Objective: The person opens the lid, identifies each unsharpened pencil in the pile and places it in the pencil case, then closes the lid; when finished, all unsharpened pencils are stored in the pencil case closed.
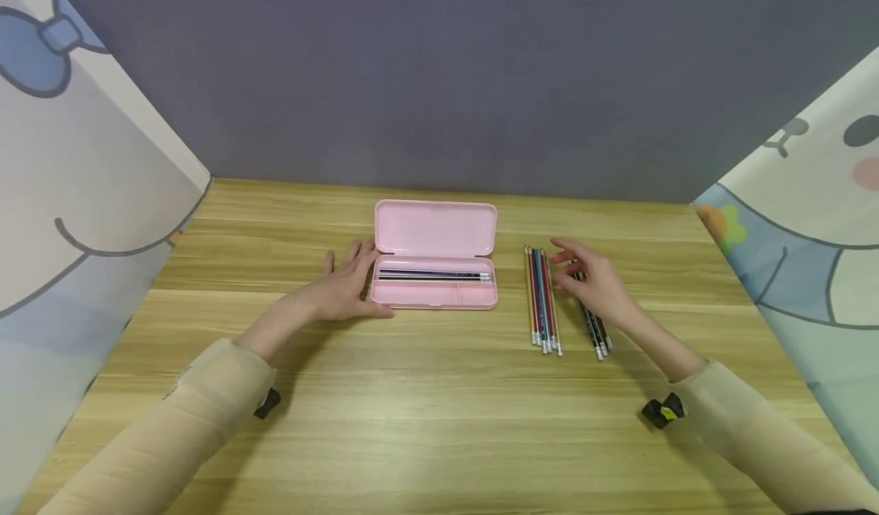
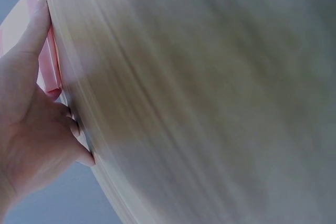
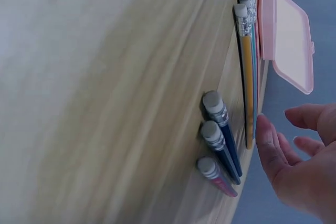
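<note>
An opened pink pencil case (image 1: 434,294) lies with its lid tipped back, and dark striped pencils (image 1: 433,275) with eraser ends rest in its long rear compartment. My left hand (image 1: 346,282) is spread at the left end of the case. Its thumb lies along the front edge, also seen in the left wrist view. To the right of the case is a row of several coloured pencils (image 1: 542,301). Beside it, a smaller group of dark pencils (image 1: 596,324) lies partly under my right hand (image 1: 596,282). That hand is slightly bent above the pencils, holding nothing.
The wooden table (image 1: 412,400) meets a grey panel (image 1: 446,80) behind the case. Printed cartoon panels (image 1: 96,164) flank both sides. Two small compartments, split by a divider, form the front of the case.
</note>
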`<move>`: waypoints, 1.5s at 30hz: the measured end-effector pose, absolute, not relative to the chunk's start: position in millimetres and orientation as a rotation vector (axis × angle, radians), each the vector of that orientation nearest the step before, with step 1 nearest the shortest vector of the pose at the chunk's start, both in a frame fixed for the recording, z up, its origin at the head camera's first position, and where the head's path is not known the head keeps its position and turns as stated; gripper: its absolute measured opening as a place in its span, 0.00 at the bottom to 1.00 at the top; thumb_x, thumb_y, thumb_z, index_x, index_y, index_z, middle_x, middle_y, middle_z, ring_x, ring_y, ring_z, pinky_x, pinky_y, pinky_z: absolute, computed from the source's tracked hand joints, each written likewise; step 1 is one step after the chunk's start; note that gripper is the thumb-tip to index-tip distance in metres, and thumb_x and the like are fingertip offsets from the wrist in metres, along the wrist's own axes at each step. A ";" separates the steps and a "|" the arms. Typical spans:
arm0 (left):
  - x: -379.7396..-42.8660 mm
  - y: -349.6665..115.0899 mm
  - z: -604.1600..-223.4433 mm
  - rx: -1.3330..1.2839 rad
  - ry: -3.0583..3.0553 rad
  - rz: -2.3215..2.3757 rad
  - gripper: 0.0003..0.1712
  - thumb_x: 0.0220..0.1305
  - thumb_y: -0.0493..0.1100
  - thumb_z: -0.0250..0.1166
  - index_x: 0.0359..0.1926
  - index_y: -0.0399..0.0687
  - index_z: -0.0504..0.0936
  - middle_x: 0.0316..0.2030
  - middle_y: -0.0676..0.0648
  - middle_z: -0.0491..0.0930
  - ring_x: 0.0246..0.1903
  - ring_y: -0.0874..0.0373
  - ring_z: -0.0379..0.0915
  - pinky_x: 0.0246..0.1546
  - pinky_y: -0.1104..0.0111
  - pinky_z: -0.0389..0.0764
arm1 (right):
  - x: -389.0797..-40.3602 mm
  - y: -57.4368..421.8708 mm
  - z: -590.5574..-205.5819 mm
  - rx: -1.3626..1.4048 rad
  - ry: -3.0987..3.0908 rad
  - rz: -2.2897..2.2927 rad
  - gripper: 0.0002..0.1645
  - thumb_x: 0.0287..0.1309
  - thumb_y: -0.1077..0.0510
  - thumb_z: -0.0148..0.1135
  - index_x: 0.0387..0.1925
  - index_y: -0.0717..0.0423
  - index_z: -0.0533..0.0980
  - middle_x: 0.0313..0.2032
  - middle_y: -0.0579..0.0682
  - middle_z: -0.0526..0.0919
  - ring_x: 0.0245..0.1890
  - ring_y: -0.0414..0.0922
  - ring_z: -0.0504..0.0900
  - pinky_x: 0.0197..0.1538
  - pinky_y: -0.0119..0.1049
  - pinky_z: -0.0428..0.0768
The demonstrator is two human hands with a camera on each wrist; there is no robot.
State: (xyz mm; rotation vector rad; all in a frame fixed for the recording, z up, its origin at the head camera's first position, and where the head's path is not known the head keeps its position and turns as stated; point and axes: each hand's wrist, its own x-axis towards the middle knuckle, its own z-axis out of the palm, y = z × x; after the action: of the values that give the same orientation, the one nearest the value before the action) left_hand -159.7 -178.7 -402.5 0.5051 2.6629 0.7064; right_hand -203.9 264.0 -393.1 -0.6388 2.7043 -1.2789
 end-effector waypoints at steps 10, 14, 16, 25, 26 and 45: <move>-160.2 -178.2 -402.2 0.500 2.675 0.701 0.64 0.60 0.67 0.72 0.80 0.49 0.42 0.82 0.31 0.29 0.81 0.31 0.20 0.71 0.26 0.21 | -194.6 267.4 -392.1 -0.584 2.667 -1.208 0.44 0.61 0.71 0.67 0.75 0.67 0.59 0.59 0.72 0.77 0.49 0.63 0.85 0.39 0.26 0.86; -160.6 -178.6 -403.0 0.497 2.675 0.693 0.64 0.60 0.67 0.71 0.80 0.49 0.41 0.82 0.31 0.29 0.81 0.31 0.19 0.71 0.27 0.21 | -190.6 267.7 -393.2 -0.542 2.638 -1.193 0.48 0.59 0.69 0.70 0.77 0.66 0.57 0.61 0.71 0.76 0.51 0.64 0.85 0.41 0.23 0.84; -160.6 -178.7 -403.3 0.495 2.674 0.692 0.64 0.60 0.68 0.71 0.80 0.48 0.41 0.82 0.31 0.29 0.81 0.31 0.20 0.71 0.27 0.21 | -188.9 267.5 -393.8 -0.527 2.628 -1.184 0.49 0.59 0.68 0.70 0.77 0.66 0.56 0.62 0.71 0.75 0.52 0.64 0.84 0.41 0.23 0.83; -159.8 -179.0 -403.7 0.490 2.678 0.693 0.65 0.60 0.68 0.71 0.80 0.48 0.41 0.82 0.31 0.29 0.81 0.32 0.20 0.71 0.27 0.21 | -188.8 267.8 -396.6 -0.508 2.641 -1.094 0.52 0.55 0.69 0.72 0.76 0.68 0.56 0.62 0.72 0.76 0.52 0.63 0.84 0.43 0.21 0.80; -159.5 -178.9 -403.5 0.491 2.676 0.695 0.65 0.60 0.68 0.71 0.80 0.48 0.41 0.82 0.32 0.29 0.81 0.32 0.19 0.71 0.27 0.21 | -189.1 267.9 -397.0 -0.500 2.635 -1.091 0.52 0.55 0.69 0.72 0.77 0.68 0.56 0.62 0.72 0.76 0.52 0.63 0.84 0.43 0.21 0.81; -159.9 -178.0 -403.5 0.496 2.675 0.699 0.65 0.60 0.67 0.71 0.80 0.47 0.40 0.82 0.32 0.28 0.81 0.32 0.19 0.71 0.27 0.20 | -186.7 266.5 -388.0 -0.379 2.490 -1.080 0.56 0.56 0.69 0.71 0.78 0.70 0.50 0.63 0.72 0.70 0.35 0.39 0.84 0.34 0.33 0.87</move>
State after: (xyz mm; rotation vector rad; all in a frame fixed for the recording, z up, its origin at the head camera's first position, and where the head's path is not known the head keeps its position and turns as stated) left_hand -159.9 -178.0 -403.5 0.4957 2.6746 0.6988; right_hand -186.7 266.5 -388.0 -0.3792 2.4896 -1.0797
